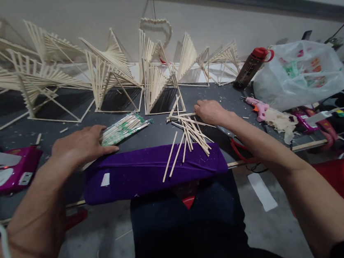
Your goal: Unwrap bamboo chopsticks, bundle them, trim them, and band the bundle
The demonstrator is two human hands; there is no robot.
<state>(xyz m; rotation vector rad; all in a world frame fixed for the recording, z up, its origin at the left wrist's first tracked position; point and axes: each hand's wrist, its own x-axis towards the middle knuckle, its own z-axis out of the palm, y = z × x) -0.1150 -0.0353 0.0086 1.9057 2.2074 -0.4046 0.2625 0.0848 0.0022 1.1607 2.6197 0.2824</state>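
Note:
My left hand (79,145) grips the left end of a clear plastic packet of thin wooden sticks (125,128) with green print, its thumb on the near side. A loose pile of wooden sticks (192,133) lies crisscrossed to the right of the packet, partly over a folded purple cloth (146,173) at the table's front edge. At the far side of this pile, my right hand (210,111) has its fingers curled down, closed at the end of a stick. Its fingertips are partly hidden.
Several twisted stick frames (111,65) line the back of the dark table (75,129). On the right are a pink glue gun (259,107), a brown bottle (250,68) and a plastic bag (299,73). A magenta device (12,170) sits at left. Red-handled scissors (239,150) lie under my right forearm.

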